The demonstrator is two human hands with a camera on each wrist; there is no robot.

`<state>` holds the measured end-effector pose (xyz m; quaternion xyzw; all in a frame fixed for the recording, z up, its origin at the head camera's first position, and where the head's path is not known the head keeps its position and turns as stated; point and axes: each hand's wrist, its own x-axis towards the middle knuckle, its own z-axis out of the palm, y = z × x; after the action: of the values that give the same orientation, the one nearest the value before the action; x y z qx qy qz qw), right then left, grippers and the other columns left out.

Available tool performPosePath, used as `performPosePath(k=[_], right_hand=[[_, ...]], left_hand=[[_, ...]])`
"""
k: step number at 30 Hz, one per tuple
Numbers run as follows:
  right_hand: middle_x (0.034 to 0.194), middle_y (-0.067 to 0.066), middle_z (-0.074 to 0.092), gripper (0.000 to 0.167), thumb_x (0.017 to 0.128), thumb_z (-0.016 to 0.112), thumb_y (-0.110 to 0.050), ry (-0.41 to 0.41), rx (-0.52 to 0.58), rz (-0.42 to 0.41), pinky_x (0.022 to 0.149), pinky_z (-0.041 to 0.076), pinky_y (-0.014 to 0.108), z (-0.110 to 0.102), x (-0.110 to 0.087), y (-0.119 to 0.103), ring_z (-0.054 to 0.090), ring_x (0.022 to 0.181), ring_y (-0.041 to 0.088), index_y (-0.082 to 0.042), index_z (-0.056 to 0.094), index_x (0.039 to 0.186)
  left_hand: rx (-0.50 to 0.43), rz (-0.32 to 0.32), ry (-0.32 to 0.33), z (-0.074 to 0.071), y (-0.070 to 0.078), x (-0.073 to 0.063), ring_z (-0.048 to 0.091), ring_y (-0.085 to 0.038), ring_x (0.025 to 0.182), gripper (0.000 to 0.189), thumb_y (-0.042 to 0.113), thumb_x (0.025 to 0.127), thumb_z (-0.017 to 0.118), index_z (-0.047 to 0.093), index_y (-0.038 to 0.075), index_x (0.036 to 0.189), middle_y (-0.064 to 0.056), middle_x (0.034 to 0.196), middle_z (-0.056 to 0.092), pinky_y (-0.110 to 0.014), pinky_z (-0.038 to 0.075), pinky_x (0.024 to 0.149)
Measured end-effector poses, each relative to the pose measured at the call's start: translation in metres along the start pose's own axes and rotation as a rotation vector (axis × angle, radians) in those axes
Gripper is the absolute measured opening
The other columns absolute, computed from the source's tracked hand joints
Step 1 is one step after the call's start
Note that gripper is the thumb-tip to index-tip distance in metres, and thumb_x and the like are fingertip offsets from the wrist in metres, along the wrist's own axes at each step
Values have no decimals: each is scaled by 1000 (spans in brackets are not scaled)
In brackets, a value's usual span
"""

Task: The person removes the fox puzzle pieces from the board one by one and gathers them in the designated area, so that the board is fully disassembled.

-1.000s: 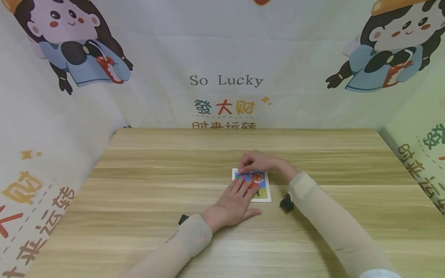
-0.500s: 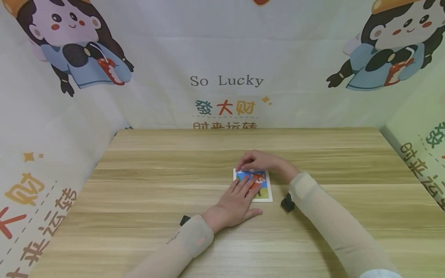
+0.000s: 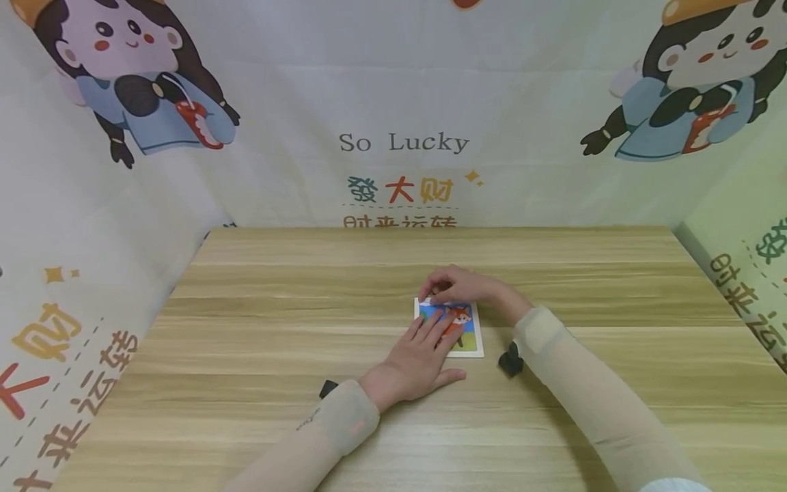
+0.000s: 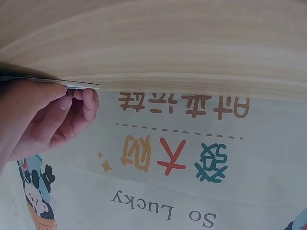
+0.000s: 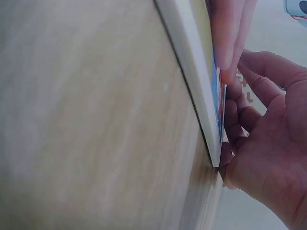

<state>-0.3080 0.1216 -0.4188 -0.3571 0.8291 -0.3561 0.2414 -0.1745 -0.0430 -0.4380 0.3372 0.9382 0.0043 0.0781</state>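
A small square picture board with a white border and a fox on blue and green lies on the table. My left hand rests on it with straight, spread fingers, thumb off its near edge. My right hand bends over the far edge, fingers curled, thumb and fingertips pinching at the far left part of the picture. In the left wrist view, the right fingers meet at the board's edge, with a bit of blue between them. In the right wrist view, the board's thick white side shows, left fingers on its face.
The wood-grain table spreads around the board on every side. Behind it hangs a printed cloth with cartoon figures and lettering. Small black devices show at both wrists.
The right thumb and fingertips have shifted slightly at the board's far edge, a little more of its upper left corner showing now. The left hand stays in place on the board.
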Motion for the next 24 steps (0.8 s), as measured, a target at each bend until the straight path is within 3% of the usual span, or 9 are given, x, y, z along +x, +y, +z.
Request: performPosePath(k=[7,14,24], right_hand=[[112,10,72,21,99,59,-16,82,21,50,99,46,38,-1,-6,3,61,107,19,-5,75,104],[109,10,74,22,99,59,-16,76,39,14,101,48,39,0,-6,3,63,108,20,-4,77,105],[110,10,70,23,99,60,-19,67,-1,28,95,46,33,0,-5,-3,59,103,16,-7,77,109]], left_hand=[[-19,2,-19,0,0,2,3,-25,158,74,59,103,34,15,17,161,-6,170,6,-45,9,128],[1,5,-21,1,0,1,6,-24,158,75,58,103,34,15,14,161,-8,170,8,-43,10,129],[21,-13,-4,0,1,0,9,-19,157,75,60,102,34,16,16,161,-5,170,11,-55,12,126]])
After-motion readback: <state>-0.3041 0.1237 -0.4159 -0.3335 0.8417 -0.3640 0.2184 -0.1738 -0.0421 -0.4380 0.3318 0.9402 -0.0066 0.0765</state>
